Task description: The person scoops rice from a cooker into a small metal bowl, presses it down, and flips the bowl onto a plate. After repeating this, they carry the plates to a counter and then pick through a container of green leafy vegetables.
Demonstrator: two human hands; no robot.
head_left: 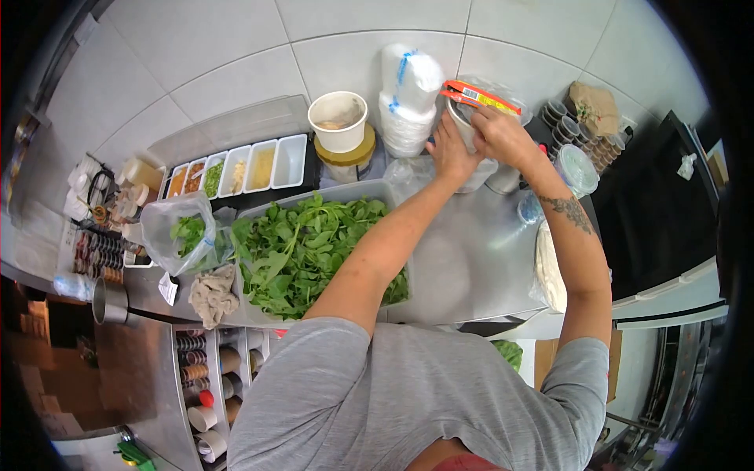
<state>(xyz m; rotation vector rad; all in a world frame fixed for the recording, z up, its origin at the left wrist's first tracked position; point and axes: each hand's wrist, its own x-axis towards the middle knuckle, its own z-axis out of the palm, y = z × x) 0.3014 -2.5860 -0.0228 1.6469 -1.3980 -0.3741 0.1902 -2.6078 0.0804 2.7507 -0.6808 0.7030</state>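
At the back of the steel counter, my left hand [453, 153] rests against the side of a white tub [465, 118], its fingers closed round the wall. My right hand [499, 135] is closed at the tub's rim, right by an orange and yellow packet [483, 97] that lies across the top; what its fingers pinch is hidden. Clear plastic shows inside and behind the tub. Just left stand wrapped white containers [408, 102] and a white paper bowl [338, 122] on a yellow-lidded jar [345, 161].
A large bin of green leaves [314, 243] lies under my left arm. Trays of chopped ingredients [236, 170] stand at the back left, a bag of greens [177, 235] and a cloth [214, 297] at the left. Stacked cups [577, 129] and a brown bag [594, 108] are at the right.
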